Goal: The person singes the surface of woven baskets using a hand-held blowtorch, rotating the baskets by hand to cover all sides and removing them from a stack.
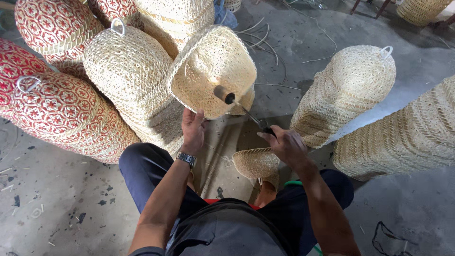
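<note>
My left hand [193,128] grips the lower rim of a pale woven basket [213,66] that I hold up and tilted, its flat base facing me. My right hand [284,142] is closed on the dark handle of a slim metal tool [246,111]. The tool's round tip [224,95] touches the basket's base. A wristwatch [186,158] sits on my left wrist. A small woven piece [257,163] lies on the floor between my knees.
Stacks of red-patterned woven baskets [57,104] and pale ones [128,71] stand at the left. More pale stacks [350,90] [407,132] lie at the right. Loose cane strips [284,47] lie on the concrete floor [57,204] beyond.
</note>
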